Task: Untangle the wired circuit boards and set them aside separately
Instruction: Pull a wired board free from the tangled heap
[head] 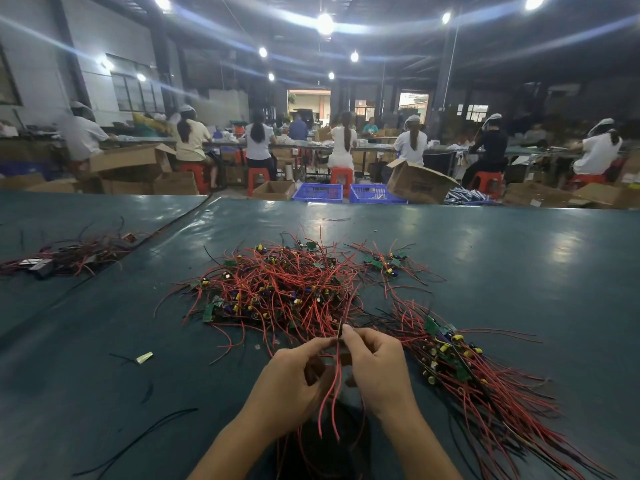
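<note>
- A worker's left hand [294, 372] and right hand [377, 362] meet low over a dark green table [104, 341], the fingertips of both pinching one small circuit board with red wires [336, 362] dangling between the wrists.
- Just beyond lies a tangled heap of red-wired boards [284, 289].
- At right, a straighter bundle of wired boards [467, 372] rests on the table.
- Farther off, seated workers [258, 140] line other benches.

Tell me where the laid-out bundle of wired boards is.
Head view: the bundle lies on the table, right of the right hand, beside the tangled pile.
</note>
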{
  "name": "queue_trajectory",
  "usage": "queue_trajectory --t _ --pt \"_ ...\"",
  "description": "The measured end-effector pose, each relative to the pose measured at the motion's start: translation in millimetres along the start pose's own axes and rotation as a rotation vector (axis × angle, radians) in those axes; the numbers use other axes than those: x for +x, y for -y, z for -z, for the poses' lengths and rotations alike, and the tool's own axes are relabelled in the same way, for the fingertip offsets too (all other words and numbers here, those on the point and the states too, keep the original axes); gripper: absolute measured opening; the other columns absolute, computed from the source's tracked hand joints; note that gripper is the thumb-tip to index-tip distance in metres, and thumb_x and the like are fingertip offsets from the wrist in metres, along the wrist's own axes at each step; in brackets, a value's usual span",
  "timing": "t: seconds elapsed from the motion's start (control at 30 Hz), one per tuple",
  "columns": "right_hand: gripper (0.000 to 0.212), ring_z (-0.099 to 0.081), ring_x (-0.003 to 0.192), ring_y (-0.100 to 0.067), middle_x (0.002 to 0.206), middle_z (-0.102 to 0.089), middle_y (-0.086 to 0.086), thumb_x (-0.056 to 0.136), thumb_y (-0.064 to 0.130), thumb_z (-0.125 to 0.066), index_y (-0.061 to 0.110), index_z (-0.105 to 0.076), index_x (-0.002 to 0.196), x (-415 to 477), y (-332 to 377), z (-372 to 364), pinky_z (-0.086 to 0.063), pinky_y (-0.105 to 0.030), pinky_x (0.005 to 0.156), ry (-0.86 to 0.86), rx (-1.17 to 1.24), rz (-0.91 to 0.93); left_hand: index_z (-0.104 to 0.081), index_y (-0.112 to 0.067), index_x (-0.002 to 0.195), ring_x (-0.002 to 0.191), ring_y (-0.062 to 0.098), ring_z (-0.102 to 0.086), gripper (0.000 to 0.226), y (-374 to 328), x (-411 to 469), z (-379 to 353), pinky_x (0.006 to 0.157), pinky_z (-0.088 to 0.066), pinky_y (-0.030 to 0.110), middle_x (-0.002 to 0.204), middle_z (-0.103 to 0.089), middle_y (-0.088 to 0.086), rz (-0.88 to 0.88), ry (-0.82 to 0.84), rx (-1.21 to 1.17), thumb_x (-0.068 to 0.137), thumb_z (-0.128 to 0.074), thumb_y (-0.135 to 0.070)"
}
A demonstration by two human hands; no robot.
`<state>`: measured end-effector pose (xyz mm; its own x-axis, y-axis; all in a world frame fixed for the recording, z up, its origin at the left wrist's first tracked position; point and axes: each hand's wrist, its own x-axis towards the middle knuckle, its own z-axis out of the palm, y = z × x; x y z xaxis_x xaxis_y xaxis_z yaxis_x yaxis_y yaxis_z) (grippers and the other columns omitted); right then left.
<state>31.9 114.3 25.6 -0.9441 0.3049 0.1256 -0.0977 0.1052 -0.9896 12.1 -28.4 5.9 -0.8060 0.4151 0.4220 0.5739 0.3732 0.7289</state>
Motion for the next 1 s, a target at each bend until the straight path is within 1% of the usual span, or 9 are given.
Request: queue_trajectory --t 0.13,0.27,0.37,0.43,0.53,0.6,0.73,0.83,1.0 --pt "0.027 -0.067 0.063 -0.018 0.069 -0.072 -0.004 0.099 0.022 -0.056 0.014 -0.07 0.079 5.3 0.3 3.0 -0.057 -0.035 0.059 -0.122 0.033 0.043 -0.063 -0.032 0.12 0.054 0.006 -0.056 0.031 2.1 0.6 1.2 0.056 -0.05 0.026 0.066 -0.063 -0.008 0.035 -0.088 0.024 0.09 -0.063 -0.025" --pt "0.01 -0.066 0.064 -0.014 0.082 -0.067 -0.001 0.1 0.022 -0.053 0.02 -0.063 0.102 11.6 9.1 22.7 -0.055 -0.025 0.057 -0.303 0.047 0.124 -0.068 -0.033 0.102 0.065 0.004 -0.06 0.016 5.5 1.0 9.8 0.064 -0.055 0.031 0.07 -0.065 -0.013 0.156 -0.239 0.118 0.087 -0.066 -0.029" --pt "0.027 -0.06 0.071 -0.02 0.098 -0.061 -0.003 0.1 0.029 -0.052 0.015 -0.062 0.12 16.1 10.4 44.6 -0.045 -0.019 0.057 -0.5 -0.265 0.297 -0.069 -0.032 0.097 0.07 0.0 -0.059 0.012 11.0 0.8 16.4 0.064 -0.054 0.027 0.076 -0.063 -0.019 0.2 -0.312 0.243 0.086 -0.067 -0.029" --pt "0.032 -0.057 0.078 -0.021 0.104 -0.054 -0.002 0.099 0.032 -0.052 0.015 -0.063 0.123 18.0 8.5 57.4 -0.04 -0.026 0.059 -0.559 -0.523 0.299 -0.067 -0.033 0.102 0.077 0.0 -0.056 0.017 14.3 0.8 17.7 0.068 -0.05 0.022 0.086 -0.059 -0.02 0.23 -0.262 0.341 0.085 -0.065 -0.037" --pt "0.041 -0.05 0.111 -0.033 0.126 -0.051 -0.01 0.098 0.034 -0.053 0.018 -0.056 0.136 20.7 2.4 69.1 -0.043 -0.042 0.082 -0.528 -0.842 0.089 -0.061 -0.035 0.118 0.1 0.006 -0.052 0.037 20.8 0.0 14.9 0.086 -0.047 0.026 0.105 -0.058 -0.018 0.276 -0.116 0.477 0.084 -0.062 -0.051" --pt "0.05 -0.041 0.125 -0.037 0.14 -0.045 -0.013 0.097 0.035 -0.055 0.018 -0.048 0.144 19.1 2.0 68.2 -0.038 -0.048 0.098 -0.501 -0.928 0.013 -0.06 -0.033 0.122 0.107 0.009 -0.05 0.043 22.7 -0.7 13.1 0.091 -0.046 0.028 0.11 -0.06 -0.015 0.285 -0.059 0.522 0.084 -0.061 -0.053" --pt "0.053 -0.044 0.127 -0.031 0.139 -0.049 -0.01 0.092 0.034 -0.061 0.018 -0.051 0.142 9.0 4.8 38.3 -0.037 -0.046 0.102 -0.438 -0.87 0.173 -0.066 -0.029 0.113 0.099 0.01 -0.056 0.028 23.7 -1.5 12.1 0.088 -0.05 0.029 0.102 -0.063 -0.014 0.279 -0.067 0.492 0.087 -0.064 -0.039" --pt "0.048 -0.047 0.124 -0.024 0.132 -0.055 -0.004 0.091 0.031 -0.065 0.018 -0.058 0.136 -1.1 -1.4 11.9 -0.038 -0.041 0.102 -0.294 -0.838 0.335 -0.069 -0.027 0.106 0.085 0.006 -0.059 0.02 22.9 -3.0 11.0 0.087 -0.051 0.03 0.085 -0.064 -0.015 0.278 -0.108 0.388 0.087 -0.065 -0.025" --pt "0.046 -0.039 0.123 -0.011 0.131 -0.047 0.011 0.097 0.039 -0.053 0.028 -0.051 0.141 -4.8 -21.2 -3.7 -0.033 -0.025 0.104 -0.028 -0.83 0.335 -0.073 -0.024 0.094 0.075 -0.003 -0.064 0.013 19.6 1.0 11.5 0.076 -0.053 0.016 0.077 -0.067 -0.016 0.258 -0.224 0.201 0.083 -0.072 -0.016"
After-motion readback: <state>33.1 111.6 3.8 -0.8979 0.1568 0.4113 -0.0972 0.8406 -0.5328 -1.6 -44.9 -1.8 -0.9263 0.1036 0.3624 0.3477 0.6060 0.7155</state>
